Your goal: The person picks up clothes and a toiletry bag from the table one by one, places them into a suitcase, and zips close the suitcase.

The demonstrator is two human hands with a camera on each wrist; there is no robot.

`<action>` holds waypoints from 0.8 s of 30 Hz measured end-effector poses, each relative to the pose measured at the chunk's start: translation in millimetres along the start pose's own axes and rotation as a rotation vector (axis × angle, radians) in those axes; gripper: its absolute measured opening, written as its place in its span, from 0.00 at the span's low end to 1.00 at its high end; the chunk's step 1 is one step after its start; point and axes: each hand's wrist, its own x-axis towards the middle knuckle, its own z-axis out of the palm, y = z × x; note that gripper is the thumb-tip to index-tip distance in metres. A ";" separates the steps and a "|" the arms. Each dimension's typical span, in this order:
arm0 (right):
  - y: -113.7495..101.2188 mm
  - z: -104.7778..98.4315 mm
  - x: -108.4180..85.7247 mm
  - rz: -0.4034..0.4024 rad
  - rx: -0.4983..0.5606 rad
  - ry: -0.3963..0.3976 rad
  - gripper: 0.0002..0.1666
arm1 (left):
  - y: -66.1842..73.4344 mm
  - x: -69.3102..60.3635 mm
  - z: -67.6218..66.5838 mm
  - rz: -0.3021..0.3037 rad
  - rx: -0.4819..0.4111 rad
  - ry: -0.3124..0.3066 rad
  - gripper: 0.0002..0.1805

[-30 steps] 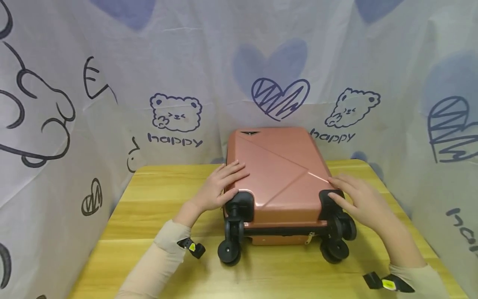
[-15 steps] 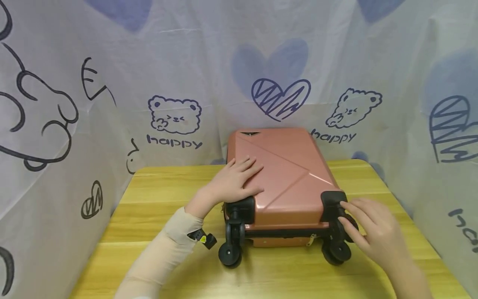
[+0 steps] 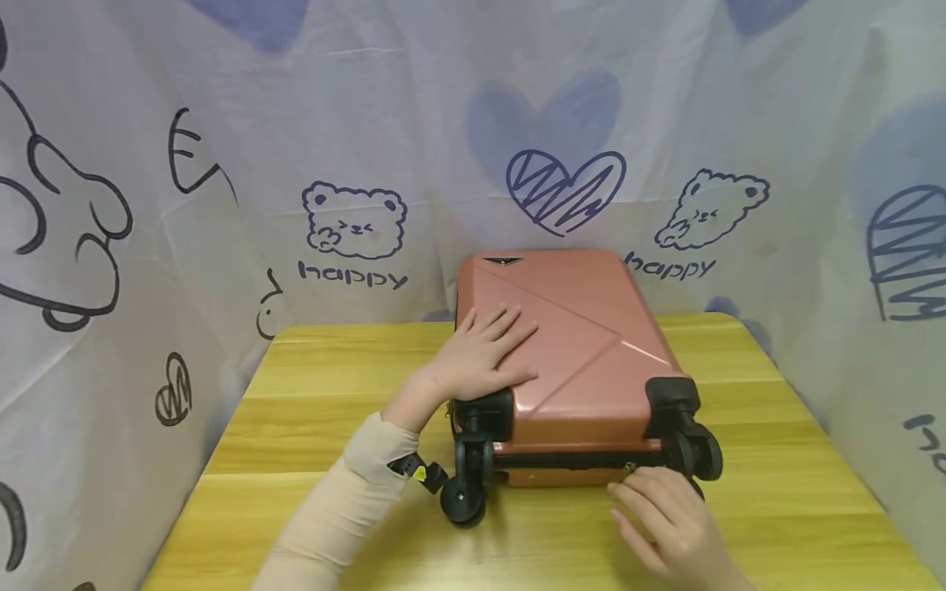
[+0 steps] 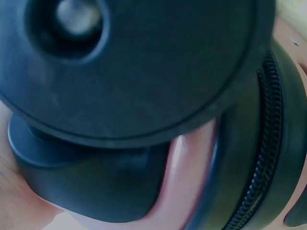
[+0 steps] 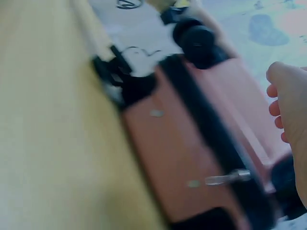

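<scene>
A rose-pink hard-shell suitcase point(image 3: 576, 328) lies flat, its wheeled end towards me. My left hand point(image 3: 479, 363) rests on its shell by the near left corner, fingers spread. In the left wrist view a black wheel point(image 4: 158, 81) fills much of the frame, with the dark zipper point(image 4: 268, 139) beside it. My right hand point(image 3: 671, 525) hovers at the near end, fingers loosely bent, close to the metal zipper pull point(image 5: 225, 178). In the right wrist view the right fingers point(image 5: 274, 108) stand apart from that pull; the frame is blurred.
The suitcase lies on a yellow wood-grain table point(image 3: 355, 410). Behind and at both sides hangs a white cloth point(image 3: 421, 123) printed with hearts and bears. Black wheels point(image 3: 463, 501) stick out from the suitcase's near corners.
My right hand has left the right corner guard and moved down and left to the zipper pull. My left hand has shifted right, further onto the shell.
</scene>
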 end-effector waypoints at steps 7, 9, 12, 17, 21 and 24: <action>-7.8 19.0 -52.8 0.166 -0.079 -0.112 0.21 | 0.8 1.3 1.2 -0.006 -0.008 0.009 0.40; -8.1 19.0 -62.6 0.273 -0.153 -0.149 0.23 | 0.7 1.5 1.5 -0.009 -0.006 0.010 0.40; -7.4 17.6 -72.2 0.398 -0.268 -0.203 0.26 | 0.3 1.2 2.3 -0.013 -0.007 0.009 0.40; -4.3 16.6 -76.8 0.481 -0.384 -0.265 0.32 | 0.0 0.6 2.9 -0.011 -0.020 0.012 0.40; -1.8 20.4 -74.4 0.500 -0.434 -0.255 0.34 | -0.6 0.6 2.9 -0.010 -0.026 0.016 0.40; -0.9 24.3 -71.9 0.519 -0.458 -0.236 0.33 | -1.2 0.8 2.6 -0.008 -0.024 0.022 0.40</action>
